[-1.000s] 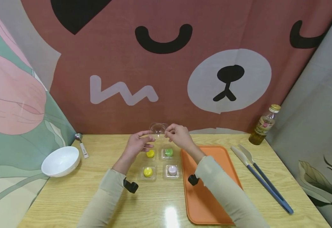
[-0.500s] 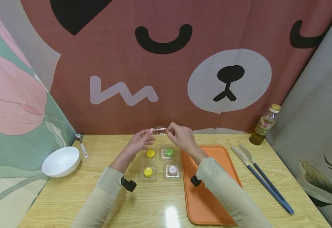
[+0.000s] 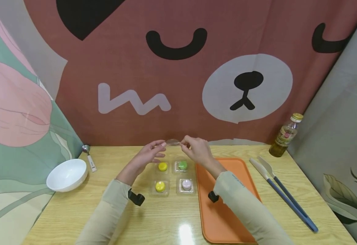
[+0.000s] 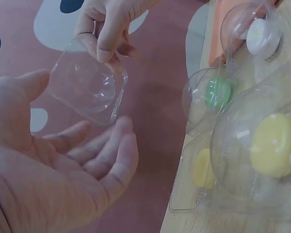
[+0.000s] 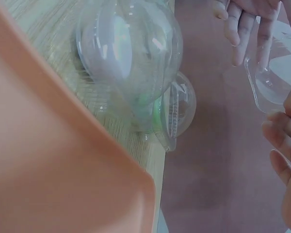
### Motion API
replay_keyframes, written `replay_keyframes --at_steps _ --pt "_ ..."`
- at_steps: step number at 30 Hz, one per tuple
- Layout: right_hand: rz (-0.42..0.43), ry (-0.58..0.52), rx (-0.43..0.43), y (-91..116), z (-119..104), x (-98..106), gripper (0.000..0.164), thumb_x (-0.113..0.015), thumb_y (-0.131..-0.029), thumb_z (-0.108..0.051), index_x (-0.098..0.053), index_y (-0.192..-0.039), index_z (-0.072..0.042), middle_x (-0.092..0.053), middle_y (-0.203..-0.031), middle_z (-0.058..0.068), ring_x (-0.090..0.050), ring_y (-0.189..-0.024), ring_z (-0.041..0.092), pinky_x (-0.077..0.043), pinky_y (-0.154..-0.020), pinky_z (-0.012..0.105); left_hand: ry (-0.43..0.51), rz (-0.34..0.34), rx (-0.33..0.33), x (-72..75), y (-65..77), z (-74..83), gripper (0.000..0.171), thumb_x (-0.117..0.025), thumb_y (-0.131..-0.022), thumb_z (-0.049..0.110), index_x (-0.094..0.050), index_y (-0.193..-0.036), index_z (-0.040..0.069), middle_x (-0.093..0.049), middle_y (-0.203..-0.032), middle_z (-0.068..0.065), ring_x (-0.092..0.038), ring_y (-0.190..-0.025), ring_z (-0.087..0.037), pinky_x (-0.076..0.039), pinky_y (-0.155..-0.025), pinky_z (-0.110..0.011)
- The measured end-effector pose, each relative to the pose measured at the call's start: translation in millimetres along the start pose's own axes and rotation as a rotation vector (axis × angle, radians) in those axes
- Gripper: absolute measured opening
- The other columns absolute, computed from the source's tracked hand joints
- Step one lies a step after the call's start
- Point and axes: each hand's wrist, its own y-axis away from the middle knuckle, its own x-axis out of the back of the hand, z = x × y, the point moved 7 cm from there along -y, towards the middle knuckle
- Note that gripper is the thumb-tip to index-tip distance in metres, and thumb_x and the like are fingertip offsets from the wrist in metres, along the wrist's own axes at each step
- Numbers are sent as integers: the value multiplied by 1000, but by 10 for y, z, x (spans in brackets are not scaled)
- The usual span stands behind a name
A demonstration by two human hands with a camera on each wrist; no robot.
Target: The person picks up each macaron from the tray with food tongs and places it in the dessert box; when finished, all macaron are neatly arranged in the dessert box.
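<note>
My right hand (image 3: 198, 149) pinches a clear plastic domed lid (image 4: 82, 80) by its edge above the back of the table. Facing the lid from the other side is my left hand (image 3: 144, 157), its fingers spread and relaxed. In the left wrist view, the left thumb and fingertips lie close to the lid; contact cannot be told. Below the hands stand clear domed boxes, each with a round, macaron-like piece: yellow (image 3: 163, 166), green (image 3: 183, 165), another yellow (image 3: 160, 186) and lavender (image 3: 186, 184).
An orange tray (image 3: 227, 204) lies under my right forearm. Blue-handled tongs (image 3: 289, 197) and an oil bottle (image 3: 283, 137) are further right. At the left are a white bowl (image 3: 66, 175) and a scoop (image 3: 89, 159). A printed curtain (image 3: 178, 92) hangs behind the table.
The lid has turned from facing me with its dome to lying nearly edge-on. Both hands stay near the same spot, the left turning slightly.
</note>
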Motion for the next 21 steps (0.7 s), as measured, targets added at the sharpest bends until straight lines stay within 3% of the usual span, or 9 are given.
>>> replay_keyframes --at_steps 6,10,12,14,18,21 --pt "18 9 8 5 2 24 4 -71 -92 -17 -69 -89 -19 -75 -77 -5 -69 -65 14 -45 -49 23 -14 -20 -11 -28 -5 11 66 -57 -100 53 -40 -153 18 -54 -148 -19 -56 -132 -41 -51 -107 -49" --pt "-40 -28 7 0 0 21 2 -72 -93 -18 -70 -92 -19 -76 -82 -5 -71 -71 15 -51 -55 25 -21 9 -17 -2 -10 -1 69 -63 -96 55 -43 -152 19 -56 -146 -14 -57 -131 -40 -52 -105 -50" --pt "-103 -79 -7 -8 10 17 2 -71 -95 -21 -71 -97 -20 -76 -89 -6 -72 -79 15 -57 -65 28 -34 31 -32 26 -6 -4 72 -65 -94 56 -44 -152 20 -57 -146 -12 -59 -129 -38 -52 -105 -51" --pt "-195 -172 -50 -13 42 -2 13 -71 -96 -26 -72 -107 -20 -76 -101 -5 -72 -90 15 -61 -78 34 -56 54 -56 59 7 9 72 -67 -93 57 -44 -152 21 -57 -147 -10 -60 -128 -36 -52 -104 -51" --pt "-399 -384 -192 14 141 -67 48 -71 -95 -37 -62 -139 -20 -67 -130 -1 -66 -115 19 -54 -102 49 -139 93 -127 121 45 60 73 -68 -92 57 -43 -153 25 -57 -147 -6 -59 -130 -30 -54 -102 -47" --pt "-508 -458 -247 42 173 -110 67 -70 -94 -46 -48 -152 -22 -58 -144 3 -59 -127 23 -49 -108 54 -226 117 -184 154 66 97 73 -69 -90 58 -44 -152 30 -58 -147 -1 -58 -129 -27 -54 -101 -46"
